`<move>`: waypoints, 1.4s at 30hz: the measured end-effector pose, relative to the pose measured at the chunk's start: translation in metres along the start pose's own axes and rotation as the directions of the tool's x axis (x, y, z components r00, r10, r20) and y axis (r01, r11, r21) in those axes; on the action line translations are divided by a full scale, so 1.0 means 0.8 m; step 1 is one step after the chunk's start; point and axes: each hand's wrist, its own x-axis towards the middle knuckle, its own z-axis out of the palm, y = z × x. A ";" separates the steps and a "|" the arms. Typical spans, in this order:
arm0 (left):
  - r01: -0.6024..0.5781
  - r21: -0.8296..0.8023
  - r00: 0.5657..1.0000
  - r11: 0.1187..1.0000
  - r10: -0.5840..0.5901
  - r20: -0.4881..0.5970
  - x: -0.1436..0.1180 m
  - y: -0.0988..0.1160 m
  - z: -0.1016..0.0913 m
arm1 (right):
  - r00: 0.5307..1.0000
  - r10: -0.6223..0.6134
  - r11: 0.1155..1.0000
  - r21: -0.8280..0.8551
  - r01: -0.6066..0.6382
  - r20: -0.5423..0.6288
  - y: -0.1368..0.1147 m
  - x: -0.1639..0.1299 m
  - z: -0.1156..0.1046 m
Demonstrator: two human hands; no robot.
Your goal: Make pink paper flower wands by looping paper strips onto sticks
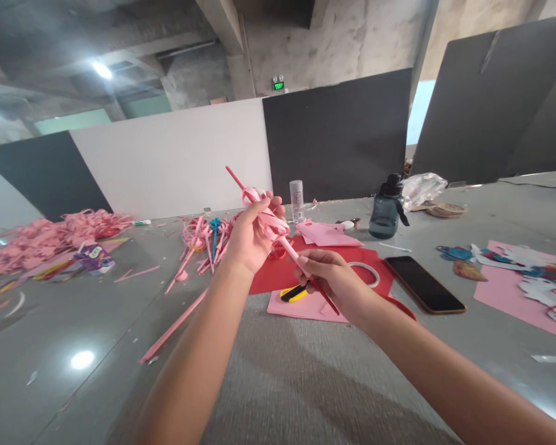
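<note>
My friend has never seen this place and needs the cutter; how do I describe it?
Find the big red sheet in the middle of the grey surface. At its near edge is pink paper, and on that, just left of the right hand, lies the cutter. Its black-and-yellow body sets it apart from the red and pink around it.

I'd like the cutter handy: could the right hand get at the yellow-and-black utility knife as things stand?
Probably, but the right hand must first free its grip from the slim pink-and-red stick; the knife lies close by on pink paper, apparently uncovered.
</note>
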 end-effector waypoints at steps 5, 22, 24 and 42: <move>0.026 -0.014 0.999 1.000 -0.025 0.020 -0.002 0.001 0.003 | 0.999 0.015 0.996 0.089 -0.018 0.038 -0.002 -0.002 0.000; 0.057 -0.092 0.998 0.994 -0.058 -0.009 -0.001 0.001 0.002 | 0.998 0.019 0.995 0.097 -0.025 0.061 -0.002 -0.001 -0.002; 0.032 -0.071 0.998 0.997 -0.036 -0.046 0.000 0.000 0.003 | 0.999 0.019 0.997 0.077 -0.022 0.047 -0.003 0.000 -0.002; -0.071 -0.008 0.996 0.997 0.071 -0.053 0.005 -0.010 0.006 | 0.976 -0.108 0.986 -0.144 0.082 -0.187 0.009 0.011 -0.011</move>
